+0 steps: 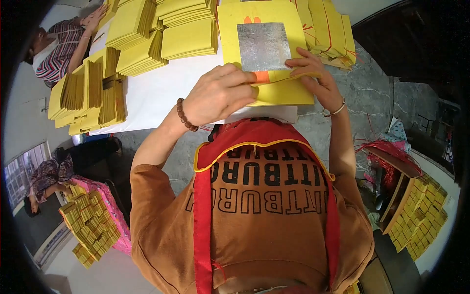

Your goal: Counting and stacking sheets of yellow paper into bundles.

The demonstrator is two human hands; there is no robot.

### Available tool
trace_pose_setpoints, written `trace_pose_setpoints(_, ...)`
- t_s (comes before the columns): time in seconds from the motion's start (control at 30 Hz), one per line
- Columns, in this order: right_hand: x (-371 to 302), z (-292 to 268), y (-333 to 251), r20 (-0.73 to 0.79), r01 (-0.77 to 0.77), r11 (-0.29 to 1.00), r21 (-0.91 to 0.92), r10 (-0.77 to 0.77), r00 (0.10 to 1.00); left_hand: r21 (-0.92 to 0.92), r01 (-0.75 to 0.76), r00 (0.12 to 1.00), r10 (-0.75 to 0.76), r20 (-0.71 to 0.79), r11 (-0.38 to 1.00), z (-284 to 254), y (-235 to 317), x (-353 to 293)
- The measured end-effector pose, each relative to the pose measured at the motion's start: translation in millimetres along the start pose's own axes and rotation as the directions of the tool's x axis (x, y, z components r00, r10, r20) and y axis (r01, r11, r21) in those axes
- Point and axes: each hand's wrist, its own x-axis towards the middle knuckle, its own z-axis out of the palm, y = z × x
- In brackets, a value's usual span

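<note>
A yellow paper sheet (227,34) with a silver foil square (264,46) and orange print lies on a pile of yellow paper (284,95) at the table's near edge. Its near edge is turned up into a raised fold. My left hand (218,90) is closed on the left part of this fold, fingers bent, next to an orange strip (262,77). The right end of the fold sits between the thumb and fingers of my right hand (318,81). Two of its fingertips reach the foil's lower right corner.
Folded yellow paper bundles (191,39) cover the white table (152,98) to the left. Red-tied bundles (328,29) stand at the right. A co-worker in a striped top (63,46) sits at the far left; another person (51,176) is by a pile of yellow bundles (93,220).
</note>
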Motion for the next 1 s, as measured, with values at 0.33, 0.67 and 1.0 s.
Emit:
trace_pose_setpoints(0.33, -2, 2, 1, -0.040, 0.003, 0.970, 0.241, 0.007, 0.999, -0.416, 0.386, 0.897, -0.441, -0.040, 0.823, 0, -5, -3)
trace_pose_setpoints(0.67, -1, 6, 5, -0.072, -0.094, 0.983, 0.159, 0.107, 0.992, 0.058, 0.036, 0.999, -0.037, 0.014, 0.998, 2, 9, 1)
trace_pose_setpoints(1.0, -1, 3, 2, -0.037, -0.138, 0.974, 0.179, 0.147, 0.988, -0.069, 0.045, 0.994, -0.038, 0.104, 0.997, -4, -1, 3)
